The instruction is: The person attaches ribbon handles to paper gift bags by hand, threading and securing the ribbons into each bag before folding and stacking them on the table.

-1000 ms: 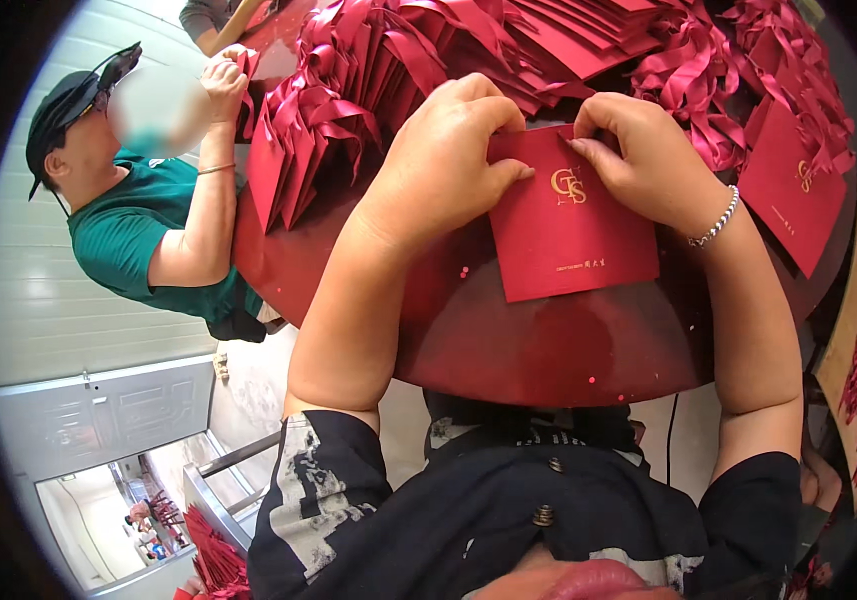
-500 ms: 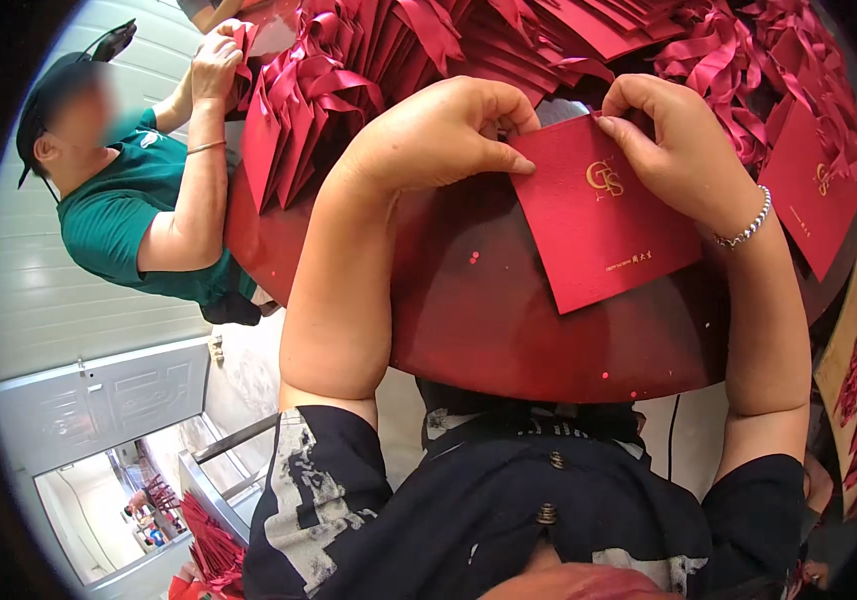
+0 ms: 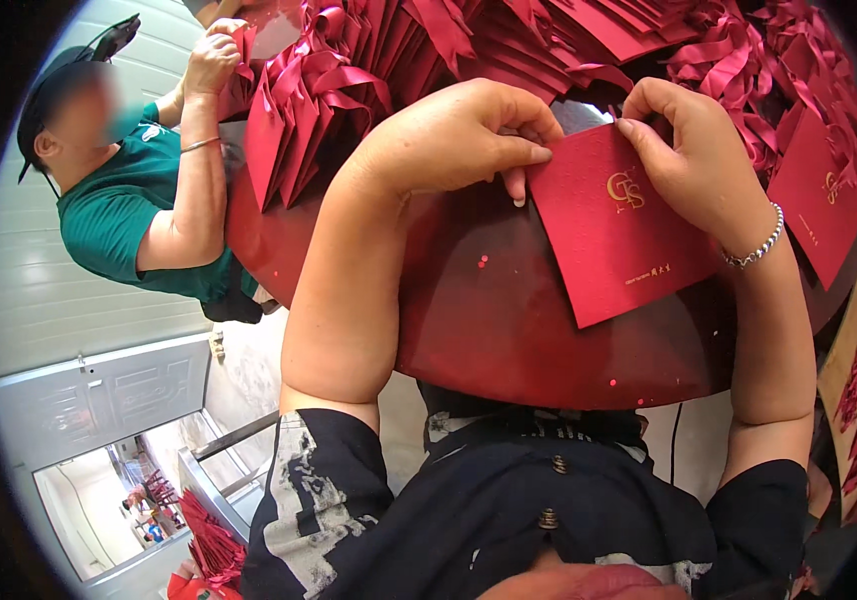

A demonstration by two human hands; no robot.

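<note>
A flat red paper bag (image 3: 614, 245) with gold print hangs over the near part of a round dark red table (image 3: 489, 350). My left hand (image 3: 494, 140) pinches its top left corner between thumb and fingers, and one fingertip shows below the thumb. At the top right edge, my right hand (image 3: 694, 165) grips the bag with thumb and bent forefinger. A silver bead bracelet (image 3: 759, 240) circles that wrist. What the fingers do behind the bag is hidden.
Stacked red bags (image 3: 399, 60) with ribbon handles fill the table's far side. Loose red ribbons (image 3: 739, 80) and another bag (image 3: 821, 200) lie to the right. A co-worker in a green shirt (image 3: 134, 215) handles red pieces at the left. More red bags (image 3: 214, 540) are at lower left.
The bag and both hands sit slightly further right and lower in the picture. My left fingers have shifted, with a fingertip now showing below the thumb. The co-worker's hand has moved slightly.
</note>
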